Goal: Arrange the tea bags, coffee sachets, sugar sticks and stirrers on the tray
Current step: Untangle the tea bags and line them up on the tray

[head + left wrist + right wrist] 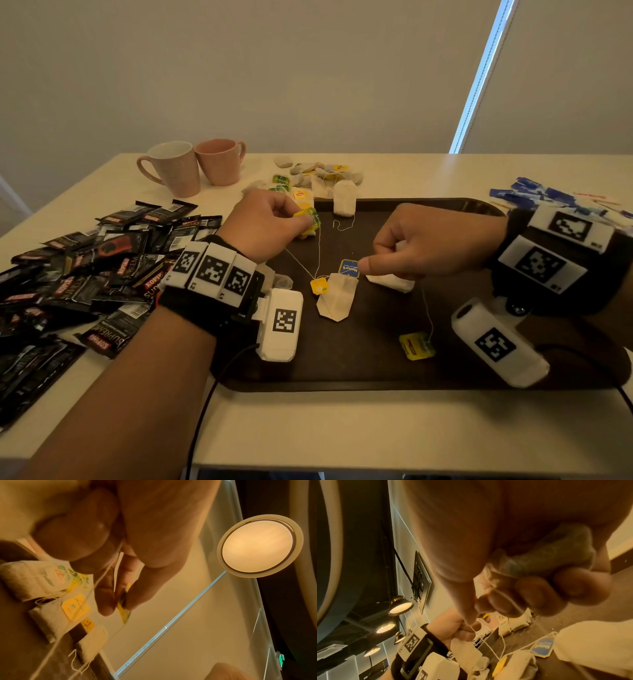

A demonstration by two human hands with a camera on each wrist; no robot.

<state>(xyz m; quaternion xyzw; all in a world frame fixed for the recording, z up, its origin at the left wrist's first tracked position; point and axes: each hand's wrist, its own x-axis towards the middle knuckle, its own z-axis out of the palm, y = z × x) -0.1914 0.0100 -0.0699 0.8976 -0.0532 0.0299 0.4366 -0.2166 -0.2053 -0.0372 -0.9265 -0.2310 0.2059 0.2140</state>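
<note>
Tea bags only partly on the tray (370,377).
Our left hand (263,224) pinches a yellow-green tag (310,219), right hand (424,243) clenches a tea bag (390,281); we judge the coffee sachets (85,270) and sugar sticks (548,197) on the counter (342,428) remain unsorted.
</note>
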